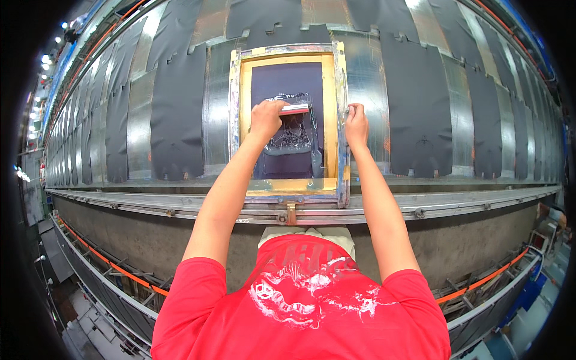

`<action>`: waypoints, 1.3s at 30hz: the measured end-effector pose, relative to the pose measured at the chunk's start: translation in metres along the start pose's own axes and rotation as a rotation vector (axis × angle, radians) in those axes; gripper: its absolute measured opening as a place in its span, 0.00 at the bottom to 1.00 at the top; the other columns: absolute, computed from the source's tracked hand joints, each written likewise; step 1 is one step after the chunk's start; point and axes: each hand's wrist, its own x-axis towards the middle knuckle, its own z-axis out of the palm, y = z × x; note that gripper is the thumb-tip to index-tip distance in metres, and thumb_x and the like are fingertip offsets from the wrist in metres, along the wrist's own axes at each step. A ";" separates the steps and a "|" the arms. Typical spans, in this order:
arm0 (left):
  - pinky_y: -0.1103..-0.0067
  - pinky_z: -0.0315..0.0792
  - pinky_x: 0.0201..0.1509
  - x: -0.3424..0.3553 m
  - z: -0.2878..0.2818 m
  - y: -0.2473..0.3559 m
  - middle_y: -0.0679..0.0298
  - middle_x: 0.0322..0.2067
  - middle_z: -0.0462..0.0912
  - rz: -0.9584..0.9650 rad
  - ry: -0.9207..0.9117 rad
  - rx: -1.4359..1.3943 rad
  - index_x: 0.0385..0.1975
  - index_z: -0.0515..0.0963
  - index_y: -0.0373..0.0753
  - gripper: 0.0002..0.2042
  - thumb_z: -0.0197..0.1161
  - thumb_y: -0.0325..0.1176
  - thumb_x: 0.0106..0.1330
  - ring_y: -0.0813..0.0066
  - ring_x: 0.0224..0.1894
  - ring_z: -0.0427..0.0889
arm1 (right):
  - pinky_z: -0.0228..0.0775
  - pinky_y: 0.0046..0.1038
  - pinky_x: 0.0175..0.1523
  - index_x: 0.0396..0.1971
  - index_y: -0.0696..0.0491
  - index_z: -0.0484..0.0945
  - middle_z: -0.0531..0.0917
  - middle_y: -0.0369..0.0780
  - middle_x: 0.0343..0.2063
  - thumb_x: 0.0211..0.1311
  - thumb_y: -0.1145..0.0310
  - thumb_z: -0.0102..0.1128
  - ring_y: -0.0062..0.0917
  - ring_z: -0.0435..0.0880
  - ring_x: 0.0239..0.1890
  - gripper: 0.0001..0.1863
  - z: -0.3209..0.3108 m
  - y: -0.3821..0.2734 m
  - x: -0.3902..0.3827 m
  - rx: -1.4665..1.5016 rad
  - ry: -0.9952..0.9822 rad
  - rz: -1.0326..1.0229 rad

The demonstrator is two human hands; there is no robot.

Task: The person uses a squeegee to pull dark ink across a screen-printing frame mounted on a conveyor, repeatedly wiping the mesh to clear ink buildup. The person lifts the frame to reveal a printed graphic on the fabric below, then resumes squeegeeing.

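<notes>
A screen-printing frame [344, 162] lies on the long table in front of me, its yellow-taped border around a dark mesh [285, 78]. Glossy dark ink [291, 141] is spread over the middle of the mesh, with a streak down its right side. My left hand [266, 120] is closed on one end of a squeegee [295, 109], which has a silvery and red bar and lies crosswise over the ink. At the frame's right edge, my right hand [356, 125] has its fingers curled against the rim. The squeegee's lower edge is partly hidden.
Dark fabric pieces [420, 114] lie in rows along the shiny table [369, 102] on both sides. A metal rail [438, 206] runs along the near edge, with a small brass-coloured bracket [291, 214] below the frame. Orange strips [144, 282] line lower rails behind me.
</notes>
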 end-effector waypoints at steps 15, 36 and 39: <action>0.67 0.73 0.55 -0.178 -0.025 0.038 0.66 0.50 0.83 0.143 0.020 -0.256 0.47 0.80 0.44 0.19 0.60 0.22 0.54 0.64 0.54 0.80 | 0.73 0.38 0.48 0.44 0.53 0.81 0.86 0.48 0.37 0.71 0.63 0.52 0.43 0.85 0.41 0.13 -0.013 -0.021 0.025 0.071 0.085 -0.045; 0.65 0.72 0.59 -0.298 -0.163 -0.304 0.67 0.54 0.82 0.002 -0.057 -0.151 0.51 0.81 0.46 0.26 0.63 0.20 0.48 0.62 0.57 0.79 | 0.69 0.41 0.37 0.44 0.54 0.78 0.81 0.50 0.24 0.73 0.65 0.49 0.44 0.81 0.28 0.11 0.266 -0.273 -0.140 0.181 0.019 0.024; 0.64 0.72 0.59 -0.319 -0.160 -0.303 0.68 0.54 0.83 0.032 -0.041 -0.143 0.50 0.82 0.46 0.25 0.62 0.19 0.48 0.62 0.58 0.79 | 0.70 0.42 0.39 0.43 0.54 0.78 0.83 0.50 0.26 0.74 0.65 0.48 0.45 0.83 0.31 0.11 0.276 -0.266 -0.140 0.079 -0.001 0.064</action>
